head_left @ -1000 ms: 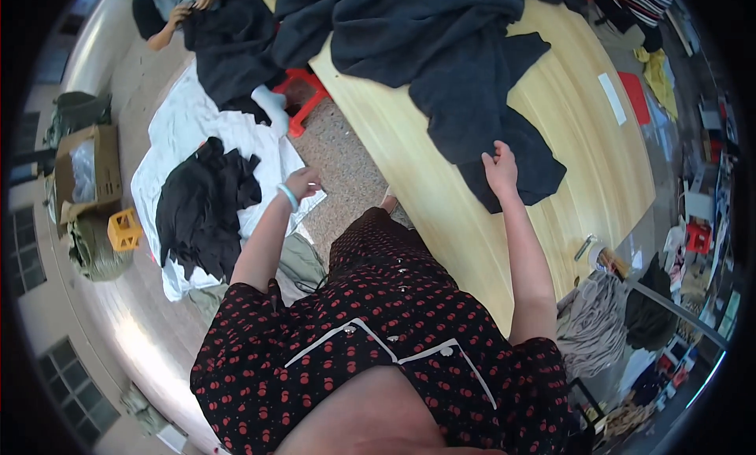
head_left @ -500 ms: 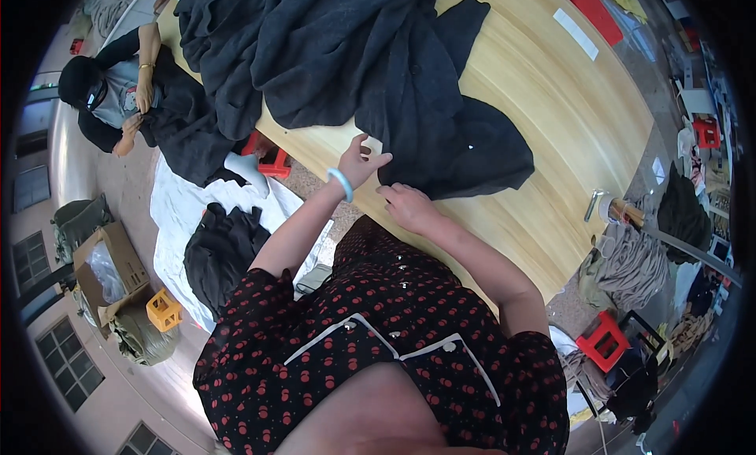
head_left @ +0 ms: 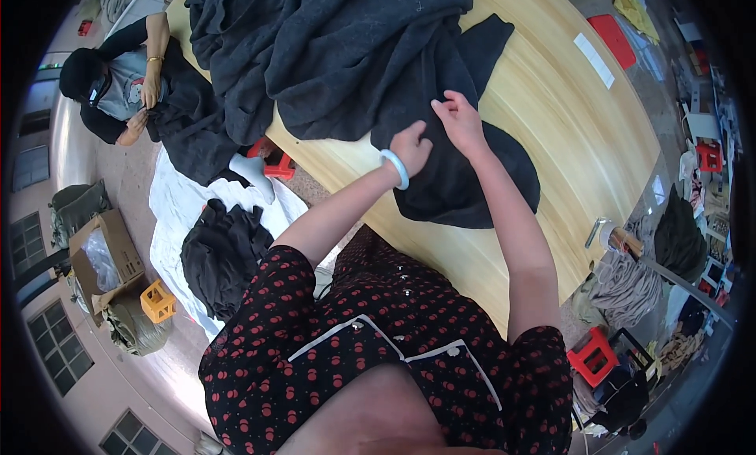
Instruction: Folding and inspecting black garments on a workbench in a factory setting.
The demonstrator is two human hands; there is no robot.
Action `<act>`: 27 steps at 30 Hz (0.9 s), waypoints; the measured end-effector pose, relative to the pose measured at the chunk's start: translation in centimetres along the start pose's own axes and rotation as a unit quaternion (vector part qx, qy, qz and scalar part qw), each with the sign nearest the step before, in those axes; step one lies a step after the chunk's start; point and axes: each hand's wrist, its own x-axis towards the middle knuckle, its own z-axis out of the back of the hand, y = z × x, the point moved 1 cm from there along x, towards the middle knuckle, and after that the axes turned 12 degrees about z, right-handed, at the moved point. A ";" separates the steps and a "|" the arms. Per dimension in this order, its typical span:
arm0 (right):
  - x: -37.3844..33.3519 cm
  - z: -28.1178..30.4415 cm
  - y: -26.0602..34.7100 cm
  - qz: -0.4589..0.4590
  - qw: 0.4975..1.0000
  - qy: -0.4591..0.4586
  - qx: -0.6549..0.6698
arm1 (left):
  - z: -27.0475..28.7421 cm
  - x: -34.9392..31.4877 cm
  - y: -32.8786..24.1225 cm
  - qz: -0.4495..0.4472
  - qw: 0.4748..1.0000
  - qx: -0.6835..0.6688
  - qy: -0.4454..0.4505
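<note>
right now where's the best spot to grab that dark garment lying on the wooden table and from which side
Take the dark garment at its near rounded hem, which lies flat and free on the wooden table, coming from the table's near edge. The far part is buried under the heaped dark cloth. The left hand and right hand already pinch it higher up, near that heap.

I see a dark garment (head_left: 465, 171) of matt, slightly fuzzy cloth under both hands, and the far heap of dark fabric (head_left: 331, 53) looks the same soft weave. The tabletop (head_left: 567, 132) is pale wood with a smooth, faintly glossy grain. The bangle (head_left: 396, 168) on the left wrist looks like polished, translucent stone or plastic. At left, a white sheet (head_left: 177, 219) is thin cloth; the box (head_left: 106, 254) is matt cardboard.
</note>
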 end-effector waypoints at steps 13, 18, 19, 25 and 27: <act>6.3 2.5 4.5 -0.213 0.870 0.065 0.440 | 4.5 -10.0 -9.1 0.017 0.917 -0.244 0.315; 2.1 11.4 12.2 0.071 0.866 -0.090 0.487 | 7.7 -12.6 -14.4 -0.017 0.890 -0.254 0.378; 0.9 13.3 14.1 0.135 0.851 -0.098 0.498 | 9.3 -12.9 -15.5 -0.067 0.898 -0.224 0.373; -7.5 18.5 9.9 0.040 0.936 -0.026 0.348 | 10.5 -14.3 -12.6 0.005 0.897 -0.083 0.433; -10.7 17.2 6.3 -0.104 0.976 0.148 0.120 | 10.4 -15.5 -10.5 -0.040 0.903 -0.019 0.428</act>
